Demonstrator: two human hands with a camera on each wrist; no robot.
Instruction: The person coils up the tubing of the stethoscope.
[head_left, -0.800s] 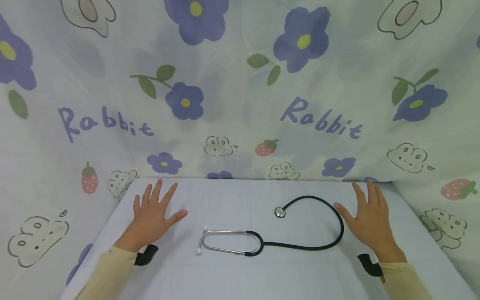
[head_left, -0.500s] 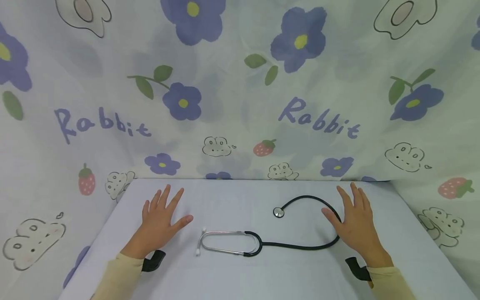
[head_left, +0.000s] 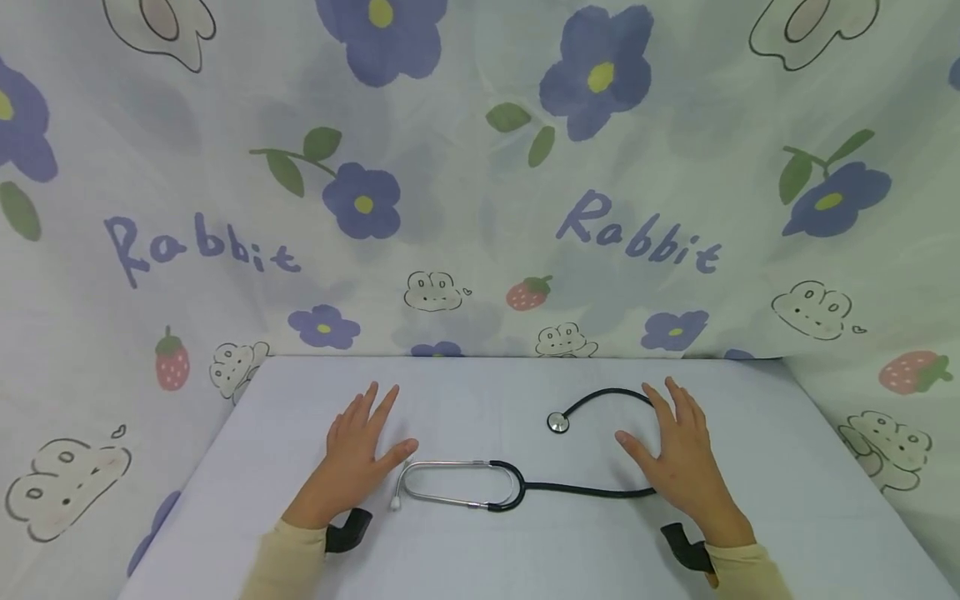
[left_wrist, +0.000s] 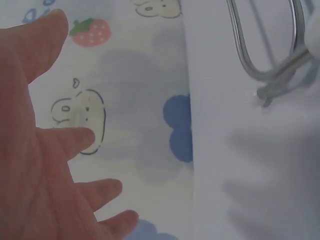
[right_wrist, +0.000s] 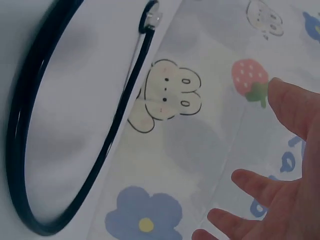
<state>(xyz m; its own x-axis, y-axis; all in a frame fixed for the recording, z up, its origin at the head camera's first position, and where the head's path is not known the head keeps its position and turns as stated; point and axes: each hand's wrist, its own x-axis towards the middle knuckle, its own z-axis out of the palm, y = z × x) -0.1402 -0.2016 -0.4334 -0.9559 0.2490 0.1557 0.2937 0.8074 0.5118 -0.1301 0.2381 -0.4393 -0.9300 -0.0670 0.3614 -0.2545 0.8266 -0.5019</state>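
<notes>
A stethoscope (head_left: 588,490) with black tubing and a silver metal headset lies on the white table. Its round chest piece (head_left: 558,422) points toward the middle, and the tubing curves out to the right. My left hand (head_left: 352,462) is spread above the table beside the ear tips (head_left: 396,502), thumb close to them in the head view. Over the tubing's right-hand curve hovers my right hand (head_left: 682,467), fingers spread, hiding part of that curve. Neither hand holds anything. In the right wrist view the tubing (right_wrist: 17,130) loops left of the fingers.
A white cloth printed with flowers and rabbits (head_left: 480,208) hangs behind the table and along its sides. The table's back edge (head_left: 487,358) meets this cloth. Each wrist carries a black mount (head_left: 348,531).
Both hands have moved inward over the table: the left hand rightward to the ear tips, the right hand leftward over the tubing. The stethoscope lies where it was.
</notes>
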